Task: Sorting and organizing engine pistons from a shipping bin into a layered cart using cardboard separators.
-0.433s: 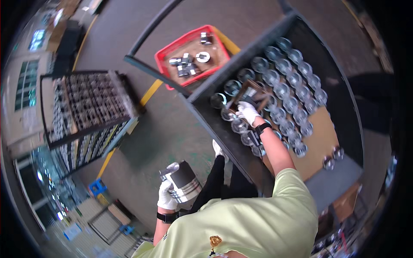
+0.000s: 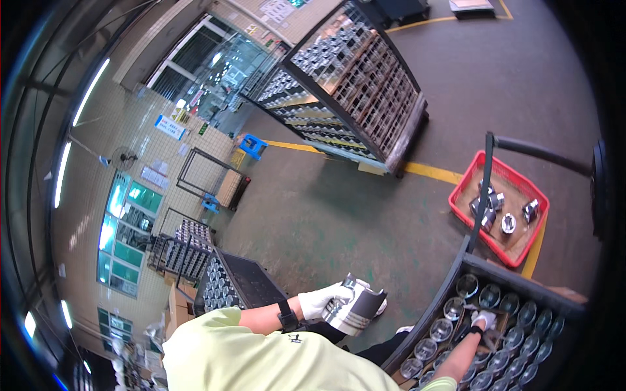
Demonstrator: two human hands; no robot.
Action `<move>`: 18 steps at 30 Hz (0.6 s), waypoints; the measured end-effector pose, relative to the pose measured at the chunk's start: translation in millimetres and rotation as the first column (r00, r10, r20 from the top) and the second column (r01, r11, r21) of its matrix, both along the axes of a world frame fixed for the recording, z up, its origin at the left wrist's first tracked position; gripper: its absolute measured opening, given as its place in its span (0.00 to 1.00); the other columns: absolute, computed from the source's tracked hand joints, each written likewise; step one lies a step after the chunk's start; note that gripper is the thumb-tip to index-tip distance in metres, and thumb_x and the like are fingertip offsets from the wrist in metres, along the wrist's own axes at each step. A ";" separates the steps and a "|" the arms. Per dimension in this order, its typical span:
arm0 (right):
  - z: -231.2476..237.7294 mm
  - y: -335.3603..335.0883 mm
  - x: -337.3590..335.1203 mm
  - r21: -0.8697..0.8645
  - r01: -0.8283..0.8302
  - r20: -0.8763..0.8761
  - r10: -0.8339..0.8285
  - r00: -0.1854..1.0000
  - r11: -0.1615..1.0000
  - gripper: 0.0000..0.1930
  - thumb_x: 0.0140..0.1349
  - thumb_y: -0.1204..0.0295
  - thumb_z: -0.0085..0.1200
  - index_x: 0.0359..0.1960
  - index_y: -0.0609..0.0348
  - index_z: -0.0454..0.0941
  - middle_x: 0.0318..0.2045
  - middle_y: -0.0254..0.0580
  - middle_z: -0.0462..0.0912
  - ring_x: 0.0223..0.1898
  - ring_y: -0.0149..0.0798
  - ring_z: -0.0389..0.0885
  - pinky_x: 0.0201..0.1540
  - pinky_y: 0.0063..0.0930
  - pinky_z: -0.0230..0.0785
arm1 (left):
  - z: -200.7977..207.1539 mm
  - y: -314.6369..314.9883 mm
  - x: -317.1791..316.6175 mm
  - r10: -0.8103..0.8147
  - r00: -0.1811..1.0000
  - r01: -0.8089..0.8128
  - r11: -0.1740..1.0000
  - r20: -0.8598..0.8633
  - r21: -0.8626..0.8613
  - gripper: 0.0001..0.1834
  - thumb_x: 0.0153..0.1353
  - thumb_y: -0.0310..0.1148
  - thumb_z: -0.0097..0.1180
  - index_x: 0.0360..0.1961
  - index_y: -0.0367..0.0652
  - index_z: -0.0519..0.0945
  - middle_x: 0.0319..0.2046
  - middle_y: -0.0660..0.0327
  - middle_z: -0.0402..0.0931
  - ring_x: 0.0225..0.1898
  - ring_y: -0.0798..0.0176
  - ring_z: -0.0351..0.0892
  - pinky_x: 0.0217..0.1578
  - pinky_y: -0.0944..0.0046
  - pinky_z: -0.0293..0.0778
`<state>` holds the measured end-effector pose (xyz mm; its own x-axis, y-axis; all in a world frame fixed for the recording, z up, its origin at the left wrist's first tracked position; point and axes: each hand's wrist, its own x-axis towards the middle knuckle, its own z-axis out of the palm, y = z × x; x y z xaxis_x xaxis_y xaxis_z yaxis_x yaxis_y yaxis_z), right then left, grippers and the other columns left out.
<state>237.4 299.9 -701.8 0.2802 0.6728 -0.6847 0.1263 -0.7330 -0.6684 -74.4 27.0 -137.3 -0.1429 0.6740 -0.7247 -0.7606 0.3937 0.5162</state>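
In my gloved left hand (image 2: 324, 301) is a large silver piston (image 2: 352, 318) with a dark skirt and ring grooves. My fingers wrap round its side, and it is tilted above the floor, outside a dark cart (image 2: 521, 279). My gloved right hand (image 2: 484, 319) reaches into that cart, at a small brown open box (image 2: 499, 322) among the pistons. Its fingers look curled, but what they grip is too small to make out. Rows of pistons (image 2: 441, 330) stand in the cart around the box, their round tops facing up.
Beyond the cart a red basket (image 2: 462, 207) on the floor holds several pistons. A tall rack (image 2: 372, 85) loaded with pistons stands ahead. Another dark cart (image 2: 251, 277) with pistons is at my left. A blue stool (image 2: 253, 147) stands near the wall.
My view has swung to the left, so the cart and red basket now appear farther right. My left hand keeps the piston. The right hand stays at the small box.
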 end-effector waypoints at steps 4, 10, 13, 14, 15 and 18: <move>-6.7 -4.3 -34.5 -0.057 0.222 0.029 -0.221 0.975 0.973 0.07 0.59 0.80 0.48 0.37 0.53 0.69 0.22 0.42 0.76 0.11 0.39 0.70 0.09 0.32 0.63 | -10.2 -9.0 3.1 0.068 0.997 -0.068 0.997 0.018 -0.027 0.28 0.60 0.36 0.56 0.61 0.42 0.65 0.53 0.57 0.73 0.55 0.61 0.74 0.58 0.58 0.68; -60.8 -3.1 -35.4 -0.394 0.140 -0.078 -0.185 0.980 0.908 0.07 0.61 0.76 0.46 0.40 0.56 0.71 0.22 0.47 0.78 0.13 0.43 0.75 0.13 0.34 0.71 | -15.8 -3.9 4.9 0.010 0.999 -0.012 0.999 -0.040 -0.039 0.29 0.59 0.35 0.56 0.61 0.42 0.65 0.54 0.57 0.73 0.54 0.62 0.74 0.58 0.59 0.69; -100.4 53.4 60.7 -0.309 0.094 -0.230 -0.171 0.958 0.946 0.01 0.60 0.75 0.49 0.32 0.55 0.73 0.19 0.43 0.75 0.14 0.40 0.73 0.13 0.32 0.71 | -6.3 -14.2 -8.5 0.021 0.998 -0.023 0.998 0.051 0.056 0.29 0.60 0.35 0.55 0.61 0.42 0.64 0.54 0.57 0.73 0.54 0.62 0.75 0.57 0.60 0.69; -106.7 49.9 37.8 -0.307 0.041 -0.336 -0.149 0.930 0.951 0.03 0.59 0.74 0.50 0.28 0.54 0.74 0.18 0.41 0.73 0.14 0.39 0.73 0.14 0.32 0.70 | -5.8 -16.3 -9.2 0.036 0.999 -0.038 0.998 0.038 0.055 0.29 0.60 0.35 0.55 0.61 0.41 0.64 0.54 0.57 0.73 0.54 0.62 0.75 0.57 0.60 0.69; -102.4 58.3 33.6 -0.377 -0.052 -0.210 -0.031 0.977 0.925 0.02 0.58 0.75 0.51 0.27 0.56 0.74 0.16 0.41 0.73 0.12 0.39 0.72 0.13 0.32 0.70 | -4.7 -19.7 -11.7 0.050 0.998 -0.052 0.997 0.033 0.063 0.28 0.60 0.35 0.55 0.62 0.41 0.64 0.53 0.57 0.74 0.54 0.63 0.75 0.58 0.60 0.69; -52.1 -2.7 -34.3 -0.509 -0.180 -0.202 0.086 0.976 0.842 0.03 0.58 0.73 0.50 0.34 0.54 0.71 0.17 0.44 0.76 0.11 0.40 0.73 0.10 0.29 0.65 | -18.7 -14.8 6.3 0.106 0.994 -0.107 0.994 -0.042 -0.033 0.28 0.61 0.34 0.55 0.62 0.41 0.64 0.54 0.57 0.74 0.54 0.63 0.75 0.58 0.60 0.69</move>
